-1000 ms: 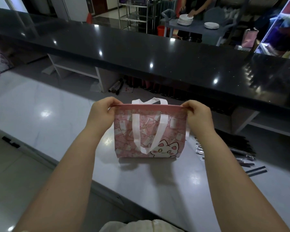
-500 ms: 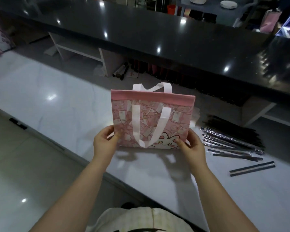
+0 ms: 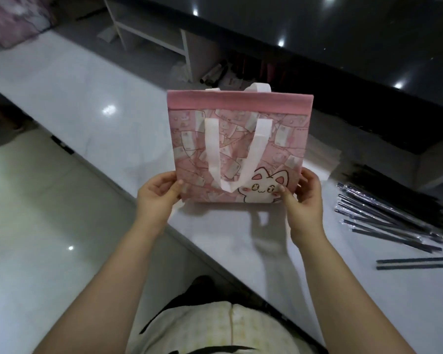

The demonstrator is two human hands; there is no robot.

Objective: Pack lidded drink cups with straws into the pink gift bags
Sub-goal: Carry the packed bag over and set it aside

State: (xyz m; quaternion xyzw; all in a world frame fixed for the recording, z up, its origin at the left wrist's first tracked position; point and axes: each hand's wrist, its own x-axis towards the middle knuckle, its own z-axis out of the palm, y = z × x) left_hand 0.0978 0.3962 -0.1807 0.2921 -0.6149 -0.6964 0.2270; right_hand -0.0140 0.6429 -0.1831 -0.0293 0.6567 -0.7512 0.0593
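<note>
A pink gift bag (image 3: 279, 139) with white handles and a cartoon cat print stands upright over the white counter (image 3: 87, 98). My left hand (image 3: 159, 198) pinches its lower left corner. My right hand (image 3: 303, 200) pinches its lower right corner, thumb on the cat print. The bag looks flat and its inside is hidden. A heap of black straws in clear wrappers (image 3: 391, 213) lies on the counter to the right of my right hand. No drink cups are in view.
Two loose wrapped straws (image 3: 417, 263) lie at the right edge. A black raised bar top (image 3: 343, 34) runs behind the counter, with white shelving (image 3: 149, 34) under it. More pink bags (image 3: 13, 19) sit at the far left. The tiled floor is to my left.
My hands went from gripping the bag's top corners down to its bottom corners. The bag now stands closer to me and the view has tilted downward.
</note>
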